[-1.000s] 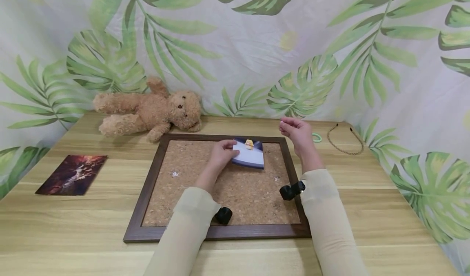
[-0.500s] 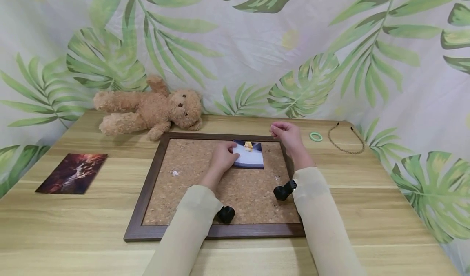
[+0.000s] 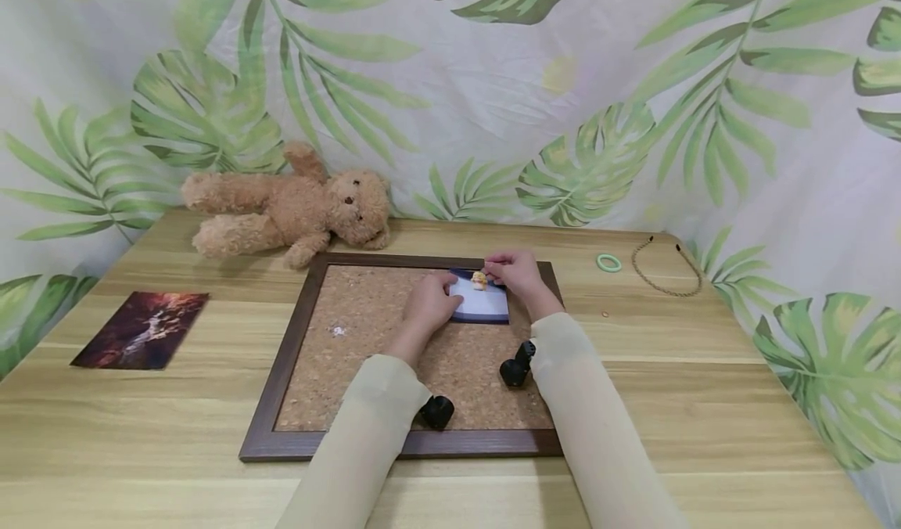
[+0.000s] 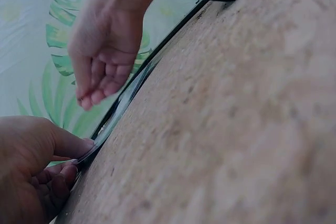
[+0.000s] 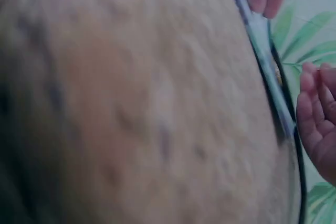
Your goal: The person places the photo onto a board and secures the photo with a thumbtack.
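Observation:
A small blue-and-white picture card with a yellow figure on it lies over the upper part of a cork board in a dark brown frame. My left hand pinches the card's left edge, thumb on top, as the left wrist view shows. Above the card's upper right part is my right hand, thumb and fingertips pressed together. A tiny speck, perhaps a thumbtack, shows between the fingertips of the right hand in the left wrist view. Those fingertips stand apart from the card there.
A teddy bear lies at the back left. A dark reddish picture lies flat on the left. To the right are a green ring, a beaded chain and a tiny gold-coloured piece. A leaf-patterned cloth hangs behind.
My right hand has moved left and down from beyond the frame's right corner to over the card. The left hand keeps its grip, and the card now lies lower on the cork.

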